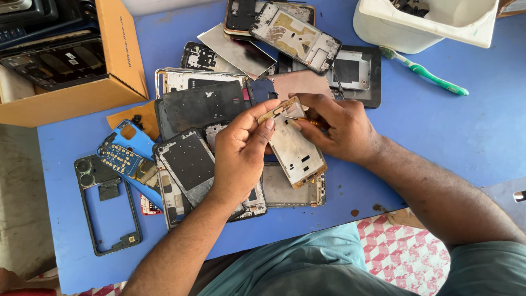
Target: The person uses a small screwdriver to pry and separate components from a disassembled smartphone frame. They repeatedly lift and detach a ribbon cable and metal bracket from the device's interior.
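Note:
My left hand (241, 151) grips a gold-edged phone middle frame (293, 148) by its left side, holding it tilted over the pile. At the frame's upper end, my right hand (337, 126) pinches a small screwdriver with an orange handle (307, 121), its tip against the frame. Both hands hover above a heap of dismantled phone parts on the blue table (466, 131).
Several phone frames, back covers and screens lie spread under and around the hands, including a dark frame (107, 205) and a blue circuit panel (123, 156) at the left. A cardboard box (118, 60) holds more panels. A white tub (427, 22) and green toothbrush (427, 74) sit far right.

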